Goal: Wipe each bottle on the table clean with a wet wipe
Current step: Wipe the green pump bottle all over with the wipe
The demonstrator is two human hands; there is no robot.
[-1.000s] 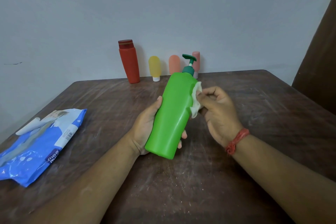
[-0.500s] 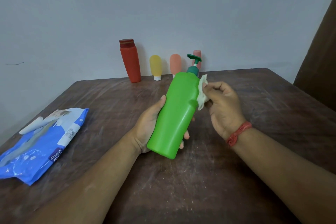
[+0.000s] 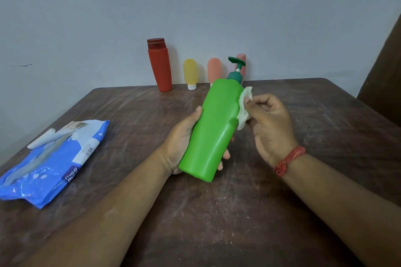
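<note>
A bright green pump bottle [image 3: 213, 128] with a dark green pump head is tilted above the table's middle. My left hand [image 3: 181, 145] grips its lower body from behind, thumb on the left side. My right hand [image 3: 269, 123] pinches a crumpled white wet wipe [image 3: 244, 107] against the bottle's upper right side, below the shoulder. Along the far edge by the wall stand a red bottle [image 3: 159, 65], a small yellow bottle [image 3: 190, 73], an orange bottle [image 3: 214, 69] and a pink bottle [image 3: 242, 60], the last partly hidden by the pump.
A blue wet-wipe pack [image 3: 50, 160] lies flat at the left of the dusty brown table [image 3: 238, 212]. A grey wall rises right behind the bottles. A dark brown panel [image 3: 384, 67] stands at the far right.
The green bottle and both hands have shifted slightly up and right. The wipe has slid along the bottle's upper right side.
</note>
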